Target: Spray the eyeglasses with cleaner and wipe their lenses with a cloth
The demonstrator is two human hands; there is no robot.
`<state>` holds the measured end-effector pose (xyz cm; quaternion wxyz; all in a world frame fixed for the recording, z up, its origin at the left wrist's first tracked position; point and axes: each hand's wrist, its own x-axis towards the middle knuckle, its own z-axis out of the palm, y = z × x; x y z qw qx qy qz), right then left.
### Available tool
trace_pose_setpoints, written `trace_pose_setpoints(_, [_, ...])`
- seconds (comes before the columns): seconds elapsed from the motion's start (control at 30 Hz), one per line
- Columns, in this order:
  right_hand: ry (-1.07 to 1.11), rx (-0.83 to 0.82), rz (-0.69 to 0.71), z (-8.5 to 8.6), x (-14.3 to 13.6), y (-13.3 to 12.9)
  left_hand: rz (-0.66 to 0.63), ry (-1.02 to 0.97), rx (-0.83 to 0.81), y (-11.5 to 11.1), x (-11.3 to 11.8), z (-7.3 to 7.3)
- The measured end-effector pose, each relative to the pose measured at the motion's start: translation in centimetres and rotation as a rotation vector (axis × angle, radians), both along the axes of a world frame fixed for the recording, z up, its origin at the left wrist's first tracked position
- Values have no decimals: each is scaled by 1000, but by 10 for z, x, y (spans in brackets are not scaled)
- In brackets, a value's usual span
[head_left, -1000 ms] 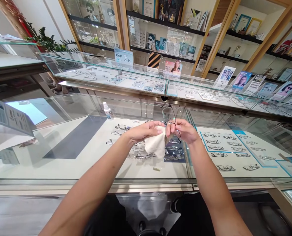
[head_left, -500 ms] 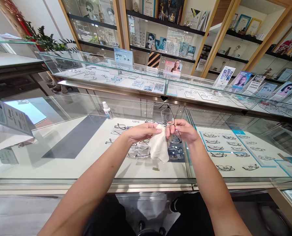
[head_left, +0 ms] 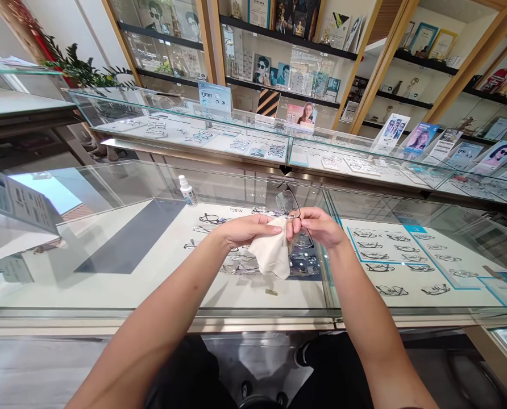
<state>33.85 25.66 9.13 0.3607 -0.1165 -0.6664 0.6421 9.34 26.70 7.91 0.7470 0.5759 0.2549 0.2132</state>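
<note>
Over the glass counter, my left hand (head_left: pixel 249 228) is closed on a white cleaning cloth (head_left: pixel 274 255), which drapes down from the fingers. My right hand (head_left: pixel 319 227) grips a pair of dark, thin-framed eyeglasses (head_left: pixel 288 199) by the frame. One lens stands up above the fingers, and part of the frame hangs below them. The cloth meets the glasses between the two hands; the lens behind the cloth is hidden. Beyond my left hand, a small white spray bottle (head_left: pixel 187 191) stands upright on the counter.
Several eyeglasses (head_left: pixel 240 264) lie in the display case below my hands. More frames (head_left: pixel 392 290) are on the right side of the case. A folded leaflet (head_left: pixel 17 199) stands at the left. Another glass showcase (head_left: pixel 185 108) with sign cards runs across behind.
The glasses have tipped and shifted slightly left and down. The cloth's hanging end has swung a little to the left. Both hands keep their hold.
</note>
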Motion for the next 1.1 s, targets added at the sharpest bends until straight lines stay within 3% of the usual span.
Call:
trace_pose_setpoints(0.17, [19, -10, -30, 1, 2, 0, 76, -126, 2, 0, -1, 4])
trace_pose_setpoints(0.4, [0, -13, -11, 0, 0, 0, -33, -60, -48, 1, -2, 1])
trace_pose_setpoints(0.77, [161, -70, -306, 5, -3, 4, 544, -274, -17, 14, -7, 5])
trace_pose_setpoints(1.1, [118, -245, -349, -2, -18, 4, 772, -326, 200, 5, 5, 7])
